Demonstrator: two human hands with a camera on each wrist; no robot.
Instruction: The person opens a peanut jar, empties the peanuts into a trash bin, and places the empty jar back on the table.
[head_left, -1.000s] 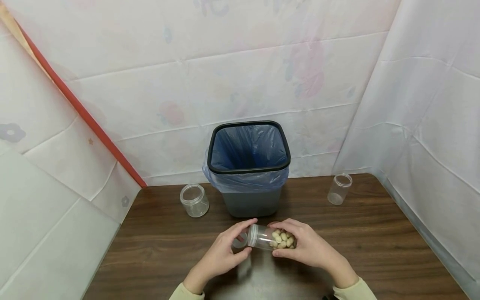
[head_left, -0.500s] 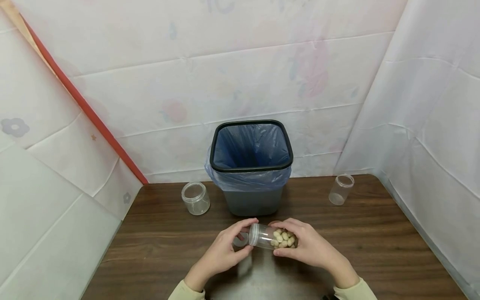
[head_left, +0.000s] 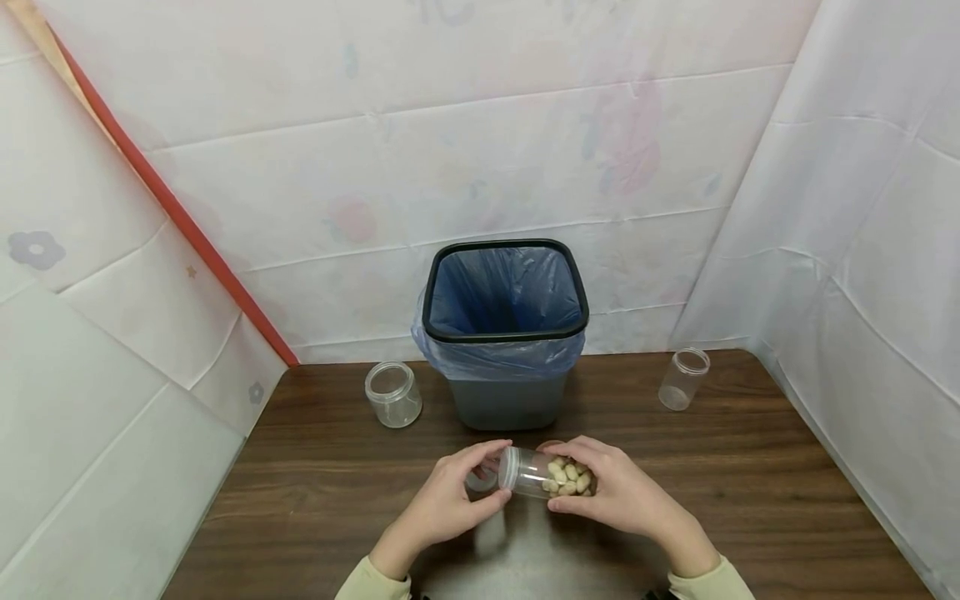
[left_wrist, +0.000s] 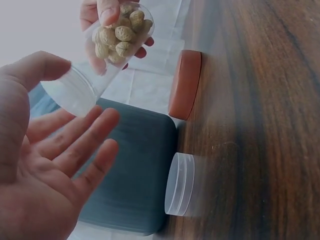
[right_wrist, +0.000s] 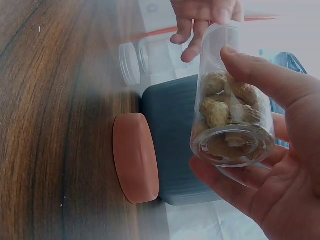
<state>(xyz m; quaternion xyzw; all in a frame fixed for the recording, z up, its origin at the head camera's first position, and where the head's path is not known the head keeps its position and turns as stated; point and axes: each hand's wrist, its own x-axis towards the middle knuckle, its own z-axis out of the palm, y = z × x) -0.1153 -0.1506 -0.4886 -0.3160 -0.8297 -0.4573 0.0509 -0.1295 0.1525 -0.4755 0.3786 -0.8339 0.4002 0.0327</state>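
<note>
A clear jar of peanuts [head_left: 566, 477] lies on its side in the air above the table, its translucent lid [left_wrist: 72, 92] on the left end. My right hand [head_left: 615, 492] grips the jar's bottom end, thumb on one side and fingers on the other. At the lid, my left hand [head_left: 450, 500] pinches the edge between thumb and fingertips, the palm turned towards the jar. Several peanuts [right_wrist: 227, 107] are gathered towards the bottom, partly hidden by the right hand in the head view.
Behind the hands stands a grey bin [head_left: 506, 400] with a blue liner. Uncovered clear jars stand at the back left [head_left: 393, 396] and back right [head_left: 682, 379]. A clear lid [left_wrist: 180, 185] and an orange lid [right_wrist: 135, 157] lie on the wooden table [head_left: 300, 500].
The left fingertips have shifted slightly at the lid. The right hand and jar keep nearly the same place, while the head view has moved a little.
</note>
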